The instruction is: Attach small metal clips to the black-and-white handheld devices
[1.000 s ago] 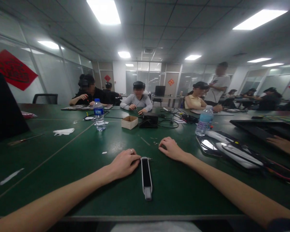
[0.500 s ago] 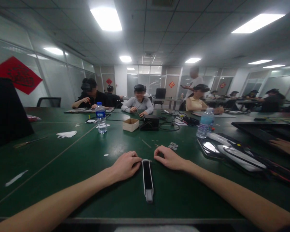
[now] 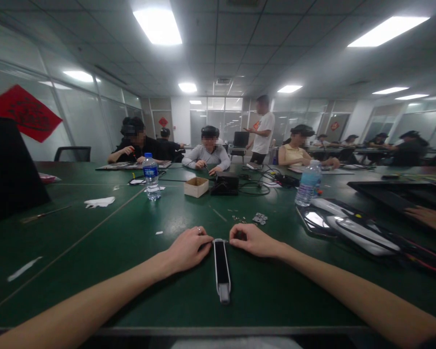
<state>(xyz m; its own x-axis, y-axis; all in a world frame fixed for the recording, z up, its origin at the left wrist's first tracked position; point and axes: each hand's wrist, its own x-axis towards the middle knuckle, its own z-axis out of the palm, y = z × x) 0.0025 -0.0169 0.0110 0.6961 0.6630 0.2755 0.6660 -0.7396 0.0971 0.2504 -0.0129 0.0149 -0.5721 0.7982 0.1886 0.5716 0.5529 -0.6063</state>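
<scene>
A slim device with a black panel and white rim (image 3: pixel 222 266) lies flat on the green table, its grey end towards me. My left hand (image 3: pixel 189 248), with a ring on one finger, rests at the device's far left corner, fingertips pinched together. Opposite it, my right hand (image 3: pixel 254 241) is curled, thumb and forefinger pinched at the far right corner. A tiny piece seems to lie at the fingertips, too small to name. Beyond my right hand are small grey parts (image 3: pixel 260 218) and scattered tiny bits (image 3: pixel 240 219).
Ahead stand an open cardboard box (image 3: pixel 196 188), a black device (image 3: pixel 225 184) with cables, and water bottles (image 3: pixel 152 182) (image 3: pixel 307 186). To the right lie white-and-black housings (image 3: pixel 363 235), a black tray (image 3: pixel 403 198) and another person's hand (image 3: pixel 430 218). Co-workers sit across the table.
My right hand has come slightly down and left to the device's far right corner. My left hand stays put. In the background a standing person has moved left.
</scene>
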